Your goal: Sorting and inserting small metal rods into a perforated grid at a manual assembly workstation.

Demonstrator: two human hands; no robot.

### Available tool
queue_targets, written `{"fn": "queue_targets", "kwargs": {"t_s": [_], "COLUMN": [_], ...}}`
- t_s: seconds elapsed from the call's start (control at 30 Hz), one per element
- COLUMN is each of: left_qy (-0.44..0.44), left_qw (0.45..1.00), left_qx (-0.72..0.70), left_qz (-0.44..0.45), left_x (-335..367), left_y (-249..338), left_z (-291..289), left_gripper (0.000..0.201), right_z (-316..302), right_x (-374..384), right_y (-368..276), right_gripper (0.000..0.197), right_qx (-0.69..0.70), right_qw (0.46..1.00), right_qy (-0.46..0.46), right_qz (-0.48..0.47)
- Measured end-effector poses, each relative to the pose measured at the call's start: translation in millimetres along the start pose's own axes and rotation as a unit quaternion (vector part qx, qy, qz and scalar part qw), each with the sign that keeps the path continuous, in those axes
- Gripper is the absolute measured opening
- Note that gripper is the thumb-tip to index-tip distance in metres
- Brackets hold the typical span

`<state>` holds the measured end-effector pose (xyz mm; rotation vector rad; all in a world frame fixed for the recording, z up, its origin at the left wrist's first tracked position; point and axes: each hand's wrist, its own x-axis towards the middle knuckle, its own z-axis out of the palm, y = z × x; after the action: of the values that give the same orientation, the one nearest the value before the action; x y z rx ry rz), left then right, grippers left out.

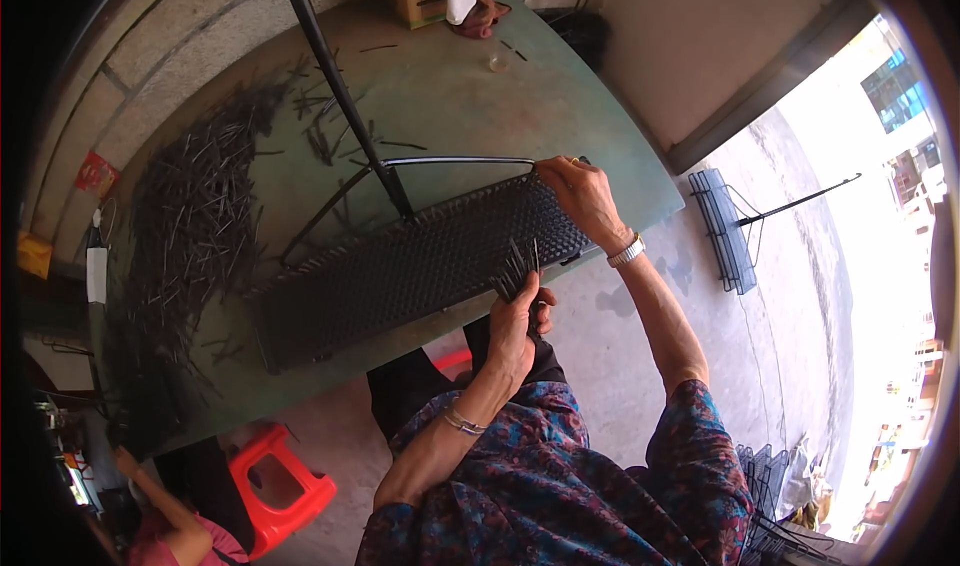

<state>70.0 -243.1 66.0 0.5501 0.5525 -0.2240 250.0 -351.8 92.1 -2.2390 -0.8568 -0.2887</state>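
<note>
A long black perforated head [420, 266], dense with small holes or stubs, lies on the table with a dark pole [345, 96] and curved metal braces rising from it. My left hand [518, 324] is closed around a bundle of thin dark strips [517, 264] in front of the head's near edge, their ends sticking up. At the head's far right corner, my right hand [585, 201] has its fingers pinched together, beside the end of a brace. What those fingertips hold, if anything, is too small to make out.
A big heap of dark strips [200, 196] covers the left of the green table [450, 96]. A red stool [275, 486] stands near a person in pink [210, 541] at lower left. Right, a grey wire rack-like head with a pole [722, 231] stands on the floor.
</note>
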Motion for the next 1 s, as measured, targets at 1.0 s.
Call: {"fn": "queue_targets", "kwargs": {"t_s": [1.0], "left_qy": [0.029], "left_qw": [0.992], "left_qx": [0.122], "left_qz": [0.033], "left_x": [-8.7], "left_y": [11.1], "left_z": [13.0], "left_gripper": [0.025], "right_z": [-38.5], "right_x": [-32.7], "right_y": [-42.6], "right_gripper": [0.014], "right_qx": [0.333], "right_qw": [0.853], "right_qy": [-0.288], "right_qz": [0.28]}}
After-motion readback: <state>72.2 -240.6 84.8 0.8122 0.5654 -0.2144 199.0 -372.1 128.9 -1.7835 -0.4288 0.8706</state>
